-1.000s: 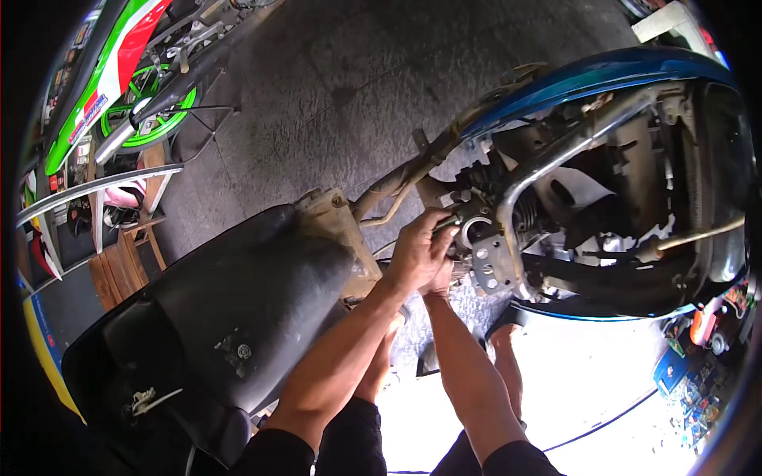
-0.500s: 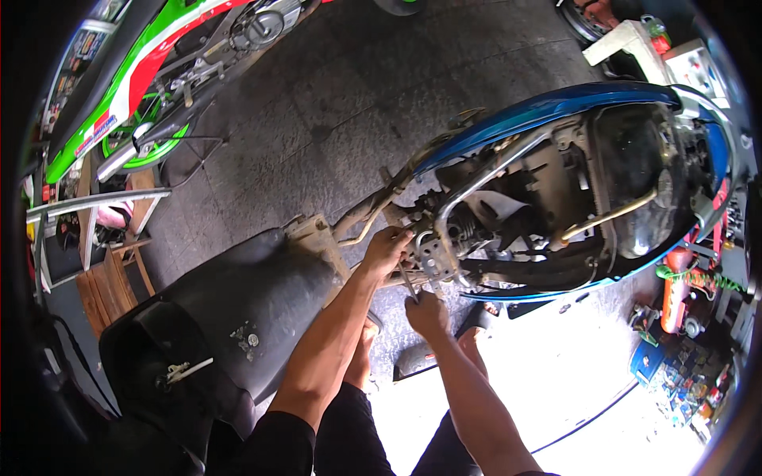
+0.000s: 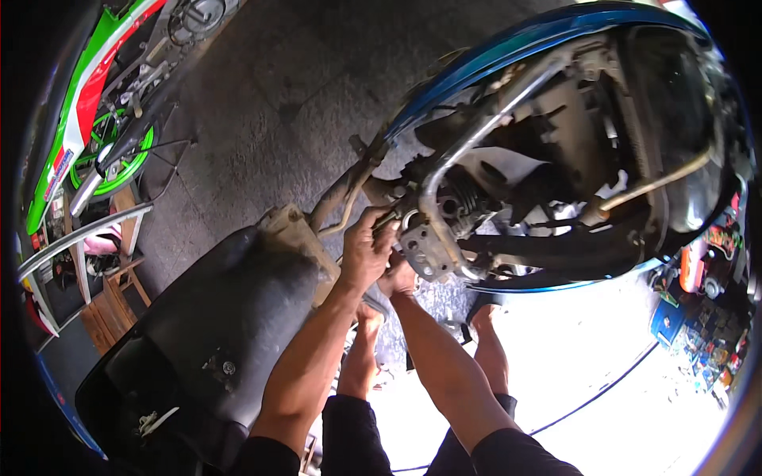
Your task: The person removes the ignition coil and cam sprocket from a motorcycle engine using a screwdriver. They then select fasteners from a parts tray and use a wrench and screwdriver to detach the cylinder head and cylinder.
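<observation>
A stripped motorcycle lies across the view, with blue side panels (image 3: 476,75) and a bare metal frame tube (image 3: 508,115). My left hand (image 3: 369,250) is at the end of its frame, beside a perforated metal bracket (image 3: 426,250). Its fingers are curled in a pinch on a small part that I cannot make out. Just below, close to the same bracket, is my right hand (image 3: 399,279). It looks closed, but its fingertips and whatever they hold are hidden behind the left hand and the bracket.
A long black seat or rear cover (image 3: 238,317) extends to the lower left. Another motorcycle with green and red panels (image 3: 79,111) stands at the upper left, near a wooden stool (image 3: 111,309). An orange tool (image 3: 692,266) and a blue container (image 3: 668,321) are at the right.
My right hand, which held a thin metal tool below the bracket, has moved up and left, close under the left hand. The tool no longer shows. The view has shifted nearer the frame.
</observation>
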### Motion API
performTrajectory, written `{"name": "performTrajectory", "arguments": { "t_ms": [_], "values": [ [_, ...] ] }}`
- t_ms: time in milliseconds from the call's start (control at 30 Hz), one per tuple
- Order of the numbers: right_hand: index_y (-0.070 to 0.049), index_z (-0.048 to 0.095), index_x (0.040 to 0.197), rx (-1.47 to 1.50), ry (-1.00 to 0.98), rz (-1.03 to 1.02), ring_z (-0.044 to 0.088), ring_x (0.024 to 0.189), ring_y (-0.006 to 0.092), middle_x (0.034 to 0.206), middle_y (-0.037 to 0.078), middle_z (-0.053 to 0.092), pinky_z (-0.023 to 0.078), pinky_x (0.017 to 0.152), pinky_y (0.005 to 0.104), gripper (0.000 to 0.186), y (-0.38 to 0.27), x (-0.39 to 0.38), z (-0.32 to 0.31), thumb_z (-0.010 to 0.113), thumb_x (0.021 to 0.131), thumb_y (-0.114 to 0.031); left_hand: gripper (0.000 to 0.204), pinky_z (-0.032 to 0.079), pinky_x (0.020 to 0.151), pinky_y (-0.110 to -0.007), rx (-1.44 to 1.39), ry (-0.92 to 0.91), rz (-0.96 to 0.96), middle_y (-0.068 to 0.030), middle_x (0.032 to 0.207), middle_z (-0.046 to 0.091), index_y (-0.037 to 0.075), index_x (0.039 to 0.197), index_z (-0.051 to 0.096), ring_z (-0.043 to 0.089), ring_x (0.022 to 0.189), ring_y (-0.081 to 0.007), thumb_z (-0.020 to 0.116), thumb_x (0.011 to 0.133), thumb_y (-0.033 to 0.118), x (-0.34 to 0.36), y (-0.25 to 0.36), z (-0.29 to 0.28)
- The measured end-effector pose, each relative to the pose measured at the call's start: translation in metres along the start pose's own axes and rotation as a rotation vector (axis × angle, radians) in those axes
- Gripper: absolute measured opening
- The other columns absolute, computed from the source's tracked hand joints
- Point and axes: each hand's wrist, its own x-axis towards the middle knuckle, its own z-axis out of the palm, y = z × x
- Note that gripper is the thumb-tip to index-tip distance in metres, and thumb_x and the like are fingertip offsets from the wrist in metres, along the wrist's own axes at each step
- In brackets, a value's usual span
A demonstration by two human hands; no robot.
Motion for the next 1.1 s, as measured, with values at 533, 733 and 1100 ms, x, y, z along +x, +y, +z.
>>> {"name": "performTrajectory", "arguments": {
  "t_ms": [533,733,1100],
  "values": [
    [-0.002,0.067,0.093,-0.377,-0.480,0.666,0.067,0.093,0.0469,0.095,0.030,0.069,0.053,0.083,0.0552,0.034,-0.139,0.019,-0.150,0.059,0.087,-0.035,0.022,0.046,0.042,-0.026,-0.707,-0.031,-0.887,0.0012,0.067,0.047,0.007,0.099,0.063,0.047,0.050,-0.0104,0.071,0.092,0.027,0.014,0.019,0.004],
    [-0.007,0.067,0.108,-0.426,-0.468,0.770,0.067,0.099,0.0444,0.102,0.027,0.070,0.053,0.086,0.0517,0.040,-0.144,0.022,-0.132,0.062,0.085,-0.039,0.027,0.044,0.044,-0.026,-0.441,-0.011,-0.839,0.0019,0.070,0.050,0.006,0.098,0.061,0.048,0.054,-0.0076,0.071,0.093,0.029,0.005,0.025,-0.005],
    [-0.004,0.066,0.105,0.147,-0.255,0.140,0.067,0.080,0.0438,0.087,0.023,0.070,0.052,0.066,0.0478,0.034,-0.050,0.003,0.010,0.068,0.085,-0.031,0.017,0.054,0.061,-0.027,0.163,-0.012,0.042,-0.0055,0.086,0.070,0.001,0.108,0.062,0.065,0.076,-0.0120,0.068,0.095,0.010,-0.012,-0.022,-0.031]
  ]
}}
